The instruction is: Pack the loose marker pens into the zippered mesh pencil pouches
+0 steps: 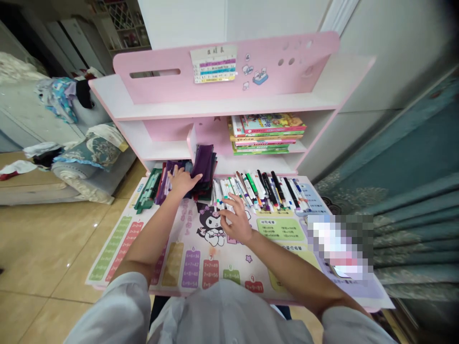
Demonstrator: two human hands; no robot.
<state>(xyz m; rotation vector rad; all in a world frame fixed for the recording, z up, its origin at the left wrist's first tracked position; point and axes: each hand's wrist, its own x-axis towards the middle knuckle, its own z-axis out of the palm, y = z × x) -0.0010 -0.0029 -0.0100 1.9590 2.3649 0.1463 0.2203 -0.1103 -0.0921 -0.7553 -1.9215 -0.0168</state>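
The left hand (182,184) lies on a stack of purple cases (203,162) at the back of the table (283,302). Its fingers are open and flat, so it seems to press the soft stack against a small white board (191,143) standing beside it. The right hand (234,220) is over a long row of markers (260,191), with the fingers bent and spread. Their tips are near the marker ends, but I cannot tell if they hold one. The markers lie side by side, perhaps to stay in order under the shelf (258,165), where books (267,134) are stacked flat.
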